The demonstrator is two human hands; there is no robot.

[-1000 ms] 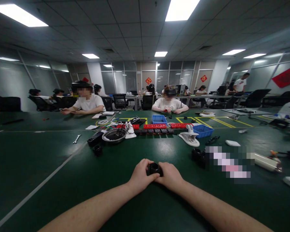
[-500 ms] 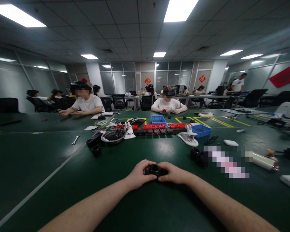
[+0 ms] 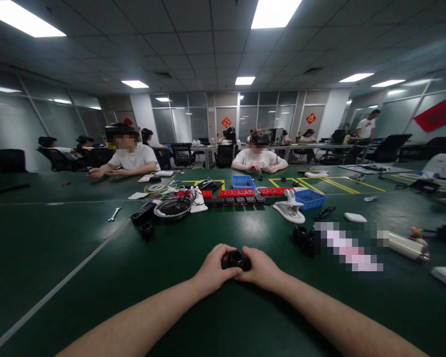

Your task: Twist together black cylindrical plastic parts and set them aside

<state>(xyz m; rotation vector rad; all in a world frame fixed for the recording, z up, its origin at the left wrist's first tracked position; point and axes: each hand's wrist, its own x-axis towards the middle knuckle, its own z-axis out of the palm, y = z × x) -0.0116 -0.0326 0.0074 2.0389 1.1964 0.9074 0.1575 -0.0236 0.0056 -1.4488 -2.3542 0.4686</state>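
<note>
Both hands still grip the black ring (image 3: 236, 259), unmoved.

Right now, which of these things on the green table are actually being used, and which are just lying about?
In use:
- small black round part, held between left hand and right hand

Lying about:
- wrench
- metal bowl
- white clamp
- blue tray
- black ring
- white cylinder

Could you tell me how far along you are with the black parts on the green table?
Nothing looks finished. In hand: the left hand and right hand grip one small black ring-shaped part. Left: a similar black part and a black cluster lie untouched on the table.
</note>
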